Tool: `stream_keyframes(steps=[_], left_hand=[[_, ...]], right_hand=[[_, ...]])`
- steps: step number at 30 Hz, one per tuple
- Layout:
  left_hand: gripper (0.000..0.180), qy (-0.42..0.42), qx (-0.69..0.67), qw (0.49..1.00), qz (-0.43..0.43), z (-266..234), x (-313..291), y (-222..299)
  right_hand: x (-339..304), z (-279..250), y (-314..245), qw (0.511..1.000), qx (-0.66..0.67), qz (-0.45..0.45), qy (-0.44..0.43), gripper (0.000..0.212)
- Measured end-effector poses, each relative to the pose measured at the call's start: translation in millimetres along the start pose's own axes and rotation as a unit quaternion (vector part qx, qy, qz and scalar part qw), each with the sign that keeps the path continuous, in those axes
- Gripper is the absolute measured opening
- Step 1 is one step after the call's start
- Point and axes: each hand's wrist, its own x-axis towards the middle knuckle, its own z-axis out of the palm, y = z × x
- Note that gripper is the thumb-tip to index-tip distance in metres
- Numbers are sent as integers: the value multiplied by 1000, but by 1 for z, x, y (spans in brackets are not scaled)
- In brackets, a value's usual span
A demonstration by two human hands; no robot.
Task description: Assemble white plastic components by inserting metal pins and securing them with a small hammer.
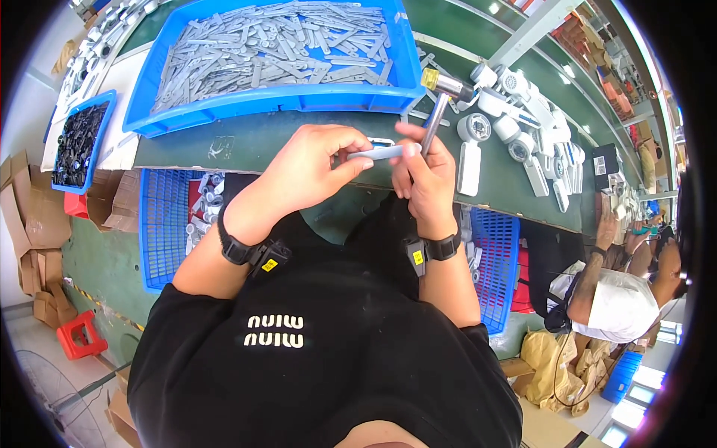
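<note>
We find both hands working close together over the near edge of the green counter (246, 145). The left hand (310, 168) has its grip closed on a flat grey metal strip (382, 152), pinched between thumb and fingertips and held level, well off the counter surface; that attitude presents the strip's free end to the other hand. The right hand (426, 179) is closed around the handle of a small hammer (441, 101), whose handle rises upright from the fist so that the brass-tipped head stands above both hands. The right thumb also touches the strip's end, which in our judgement steadies the piece between the two hands.

Directly beyond the hands sits a large blue bin (276, 101) heaped with similar grey strips, within easy reach of the left hand. To the right of the hammer lie white plastic housings (515, 127) and round parts, spread along the counter just beside the right hand; these crowd the space on that side. A smaller blue tray of dark parts (78, 142) stands well to the left. Below the counter edge we note blue mesh crates (164, 224) on either side of the person's lap. Another person (620, 299) is seated at the far right, well apart from the work.
</note>
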Motion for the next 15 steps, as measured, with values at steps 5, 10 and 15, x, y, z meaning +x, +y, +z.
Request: stream_keyframes(steps=[5, 10, 15], left_hand=[[21, 33, 60, 996, 63, 2, -1, -19], [35, 122, 193, 962, 147, 10, 2, -30], [51, 149, 246, 957, 40, 20, -2, -54]], right_hand=[[0, -3, 10, 993, -103, -21, 55, 18], [3, -13, 12, 962, -261, -13, 79, 13], [16, -13, 14, 937, -333, 8, 105, 16]])
